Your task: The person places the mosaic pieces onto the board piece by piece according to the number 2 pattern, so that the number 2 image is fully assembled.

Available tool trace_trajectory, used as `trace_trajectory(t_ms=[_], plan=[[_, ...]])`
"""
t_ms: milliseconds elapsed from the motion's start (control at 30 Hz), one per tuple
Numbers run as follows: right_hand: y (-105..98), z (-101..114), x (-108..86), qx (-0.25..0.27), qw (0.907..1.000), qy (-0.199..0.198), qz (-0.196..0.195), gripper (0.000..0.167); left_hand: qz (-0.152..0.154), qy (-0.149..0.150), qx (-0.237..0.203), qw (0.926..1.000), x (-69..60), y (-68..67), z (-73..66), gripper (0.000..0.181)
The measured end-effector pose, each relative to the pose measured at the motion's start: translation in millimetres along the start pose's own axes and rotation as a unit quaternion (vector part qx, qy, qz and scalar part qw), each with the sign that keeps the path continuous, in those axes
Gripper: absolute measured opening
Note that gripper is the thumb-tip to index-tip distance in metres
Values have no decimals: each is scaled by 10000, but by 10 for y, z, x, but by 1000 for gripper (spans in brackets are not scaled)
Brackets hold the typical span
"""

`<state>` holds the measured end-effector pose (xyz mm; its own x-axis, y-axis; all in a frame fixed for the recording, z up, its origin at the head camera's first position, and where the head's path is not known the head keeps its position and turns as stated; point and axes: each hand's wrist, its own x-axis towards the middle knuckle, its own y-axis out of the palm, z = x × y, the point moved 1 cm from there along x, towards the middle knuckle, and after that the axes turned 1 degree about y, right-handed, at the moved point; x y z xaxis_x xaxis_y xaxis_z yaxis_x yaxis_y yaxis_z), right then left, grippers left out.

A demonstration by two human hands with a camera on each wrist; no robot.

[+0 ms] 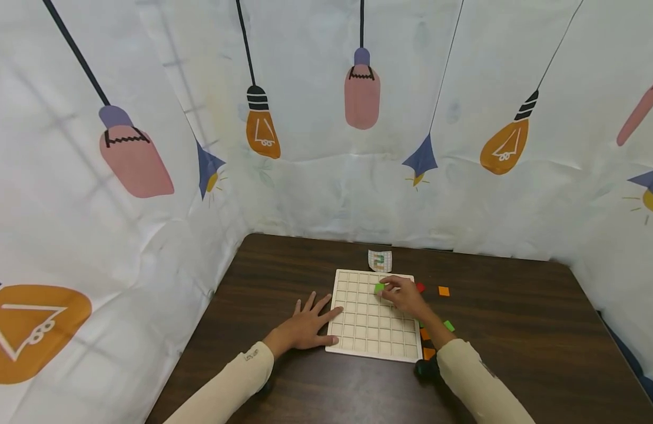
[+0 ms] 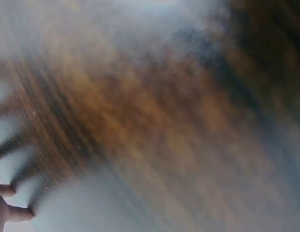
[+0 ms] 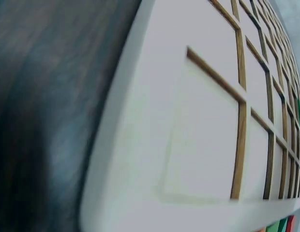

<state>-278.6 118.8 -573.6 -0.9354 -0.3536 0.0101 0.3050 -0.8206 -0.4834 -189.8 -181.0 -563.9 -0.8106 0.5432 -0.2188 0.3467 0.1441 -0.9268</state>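
Note:
A pale board with a square grid (image 1: pixel 368 330) lies on the dark table. My left hand (image 1: pixel 305 327) rests at its left edge with fingers spread, the thumb and a fingertip on the rim. Over the upper right part of the grid is my right hand (image 1: pixel 403 294), thumb and fingers bent beside a green square tile (image 1: pixel 379 288); whether they pinch it cannot be made out. In the left wrist view, fingertips (image 2: pixel 17 212) show at the lower left. The right wrist view shows the board's corner (image 3: pixel 203 140) up close, without the hand.
Right of the board lie a red piece (image 1: pixel 420 287), an orange tile (image 1: pixel 444 291), a green tile (image 1: pixel 449 325) and more orange tiles (image 1: pixel 428 353). A small printed paper (image 1: pixel 380 261) lies behind the board. Patterned cloth (image 1: pixel 315 194) hangs around the table (image 1: pixel 517 330).

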Motion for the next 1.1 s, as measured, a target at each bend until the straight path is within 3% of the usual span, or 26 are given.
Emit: trace_trajectory(t_ms=[200,600,1100], plan=[[61,68,61,-430,9985,120,-324,27,-22,26,-11,10000,0,10,-1,77],[129,122,122,-928,9954,164,-194,24,-26,22,-5,10000,-3,0,-4,77],[164,86,147,-1276,9904,341,-404,25,-16,-18,37,10000,4,26,6,77]])
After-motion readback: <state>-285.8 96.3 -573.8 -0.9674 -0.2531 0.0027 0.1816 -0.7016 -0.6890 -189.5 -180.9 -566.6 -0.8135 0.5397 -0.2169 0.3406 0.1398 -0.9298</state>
